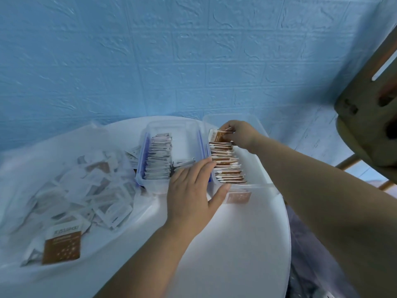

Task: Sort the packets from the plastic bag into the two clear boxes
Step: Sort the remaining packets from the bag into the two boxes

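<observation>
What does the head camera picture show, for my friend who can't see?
A right hand pinches a brown-and-white packet at the far end of the right clear plastic box, while the left hand rests flat where both boxes meet. The left clear plastic box holds grey-white packets; a plastic bag of loose packets lies beside it on a round white table.

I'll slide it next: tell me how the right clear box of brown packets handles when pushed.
The right clear box probably slides easily on the smooth white table. Its brown packets, standing on edge, may topple if jolted.
</observation>
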Demonstrator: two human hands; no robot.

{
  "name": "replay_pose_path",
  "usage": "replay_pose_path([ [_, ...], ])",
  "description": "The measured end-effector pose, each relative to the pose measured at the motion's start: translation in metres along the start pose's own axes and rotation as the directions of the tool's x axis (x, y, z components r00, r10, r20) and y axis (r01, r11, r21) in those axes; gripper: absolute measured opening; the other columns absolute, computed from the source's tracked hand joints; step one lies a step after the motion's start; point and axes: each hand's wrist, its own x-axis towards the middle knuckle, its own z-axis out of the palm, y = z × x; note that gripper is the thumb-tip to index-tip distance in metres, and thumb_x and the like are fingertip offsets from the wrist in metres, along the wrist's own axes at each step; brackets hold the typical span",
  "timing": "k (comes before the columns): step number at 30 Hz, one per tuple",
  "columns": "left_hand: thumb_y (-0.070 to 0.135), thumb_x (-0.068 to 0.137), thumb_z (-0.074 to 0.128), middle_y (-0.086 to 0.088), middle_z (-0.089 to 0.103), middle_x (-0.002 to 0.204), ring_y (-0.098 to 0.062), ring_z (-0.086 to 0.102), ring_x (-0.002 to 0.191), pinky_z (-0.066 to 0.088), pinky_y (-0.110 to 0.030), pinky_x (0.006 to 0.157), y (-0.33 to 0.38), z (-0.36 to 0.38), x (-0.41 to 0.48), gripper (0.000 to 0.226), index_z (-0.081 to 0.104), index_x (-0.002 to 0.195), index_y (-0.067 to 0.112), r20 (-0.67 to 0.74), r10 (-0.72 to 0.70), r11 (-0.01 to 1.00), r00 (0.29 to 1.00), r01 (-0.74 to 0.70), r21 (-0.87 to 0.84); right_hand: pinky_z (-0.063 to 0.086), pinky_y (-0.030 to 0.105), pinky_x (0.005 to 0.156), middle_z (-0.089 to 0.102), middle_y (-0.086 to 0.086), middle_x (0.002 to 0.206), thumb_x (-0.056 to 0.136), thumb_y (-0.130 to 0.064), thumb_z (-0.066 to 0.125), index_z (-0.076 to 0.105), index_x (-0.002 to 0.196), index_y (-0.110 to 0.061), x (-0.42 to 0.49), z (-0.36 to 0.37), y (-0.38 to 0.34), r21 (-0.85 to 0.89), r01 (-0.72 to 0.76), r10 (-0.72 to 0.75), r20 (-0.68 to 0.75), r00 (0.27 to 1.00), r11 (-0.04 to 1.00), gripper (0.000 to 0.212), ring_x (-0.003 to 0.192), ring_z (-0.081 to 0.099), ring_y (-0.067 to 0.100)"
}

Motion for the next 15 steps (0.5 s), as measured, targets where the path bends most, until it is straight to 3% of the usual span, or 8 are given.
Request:
replay_pose_path([
  [3, 0.056, 0.09, 0.034, 0.002, 0.063, 0.119, -0.016, 0.059, 0.104, 0.033, -0.026, 0.091, -0.0001, 0.0023, -0.0002, 0.056, 0.062, 0.115, 0.015, -0.021, 0.001, 1.0, 1.0, -0.001, 0.005, 0.044, 0.012, 0.051, 0.062, 0.007, 0.087, 0.087, 0.003, 0.056, 0.064, 0.1, -0.007, -0.0034, 0.0013, -0.0017, 0.096, -0.036, 0.029, 0.07, 0.997, 0.995, 0.017, 0.07, 0.056, 0.013],
  [5, 0.057, 0.09, 0.033, 0.002, 0.063, 0.119, -0.016, 0.058, 0.104, 0.033, -0.026, 0.091, -0.0005, 0.0035, -0.0006, 0.056, 0.061, 0.115, 0.015, -0.034, 0.002, 1.0, 0.999, -0.002, 0.008, 0.041, 0.008, 0.045, 0.061, 0.003, 0.08, 0.088, 0.002, 0.055, 0.063, 0.105, -0.004, -0.0055, 0.0005, -0.0026, 0.122, -0.055, 0.041, 0.112, 0.993, 0.991, 0.02, 0.064, 0.054, 0.007],
  [8, 0.059, 0.092, 0.025, 0.003, 0.062, 0.12, -0.014, 0.057, 0.105, 0.037, -0.026, 0.092, -0.0002, 0.0039, -0.0015, 0.061, 0.06, 0.115, 0.016, -0.036, -0.006, 1.0, 0.999, 0.006, 0.02, 0.043, 0.01, 0.049, 0.062, 0.002, 0.08, 0.089, -0.003, 0.058, 0.062, 0.103, -0.007, -0.0075, -0.0008, -0.0031, 0.18, -0.1, 0.066, 0.184, 0.981, 0.979, 0.015, 0.064, 0.055, 0.007],
  [11, 0.06, 0.092, 0.024, 0.003, 0.062, 0.12, -0.013, 0.055, 0.105, 0.033, -0.025, 0.092, -0.0007, 0.0042, -0.0012, 0.061, 0.06, 0.115, 0.016, -0.043, 0.002, 1.0, 0.999, -0.002, 0.002, 0.044, 0.012, 0.051, 0.061, 0.003, 0.079, 0.09, -0.009, 0.059, 0.06, 0.089, -0.014, -0.0082, -0.0015, -0.0036, 0.233, -0.125, 0.071, 0.227, 0.971, 0.965, 0.006, 0.064, 0.054, 0.01],
  [15, 0.059, 0.092, 0.025, 0.003, 0.062, 0.121, -0.013, 0.054, 0.106, 0.032, -0.025, 0.093, -0.0016, 0.0053, -0.0015, 0.061, 0.061, 0.115, 0.016, -0.051, 0.006, 1.0, 0.999, -0.006, 0.001, 0.044, 0.019, 0.062, 0.062, 0.003, 0.082, 0.085, -0.007, 0.065, 0.06, 0.084, -0.017, -0.0065, -0.0009, -0.0015, 0.149, -0.078, 0.042, 0.236, 0.971, 0.986, 0.01, 0.069, 0.055, 0.011],
])
